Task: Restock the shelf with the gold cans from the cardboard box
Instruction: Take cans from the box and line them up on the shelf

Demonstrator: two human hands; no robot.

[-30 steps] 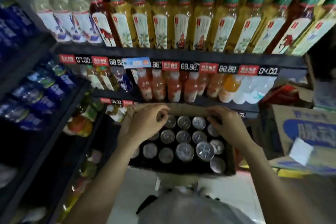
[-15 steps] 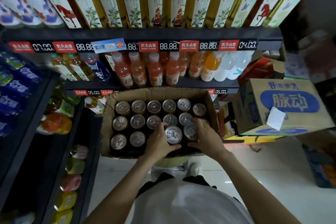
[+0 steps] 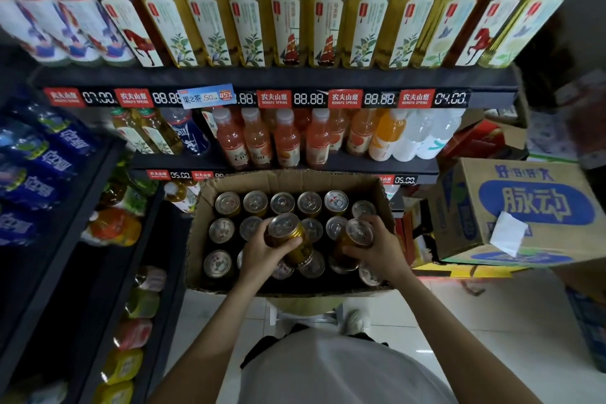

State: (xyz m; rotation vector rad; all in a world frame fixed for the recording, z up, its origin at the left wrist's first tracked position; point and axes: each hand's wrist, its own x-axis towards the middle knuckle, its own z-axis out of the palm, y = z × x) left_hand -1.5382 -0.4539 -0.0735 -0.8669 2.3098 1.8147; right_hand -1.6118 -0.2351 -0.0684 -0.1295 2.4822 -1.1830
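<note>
- Head view: the cardboard box sits open in front of the person, just below the lower shelf edge, with its far flap folded up towards the price strip.
- Inside the box stand rows of gold cans, silver tops up — the back row is full, the nearer rows are partly hidden by the hands.
- The left hand has its fingers curled round one gold can, which is raised above the others and tilted, its gold side showing.
- The right hand grips a second gold can in the same way, also lifted clear of the row and tilted, near the box's right wall.
- The two held cans are near each other but apart.
- Above the box, orange juice bottles line the lower shelf; tall tea bottles fill the upper shelf.
- To the right a blue-printed carton rests on other boxes, close to the cardboard box.
- To the left — a dark rack with blue bottles.
</note>
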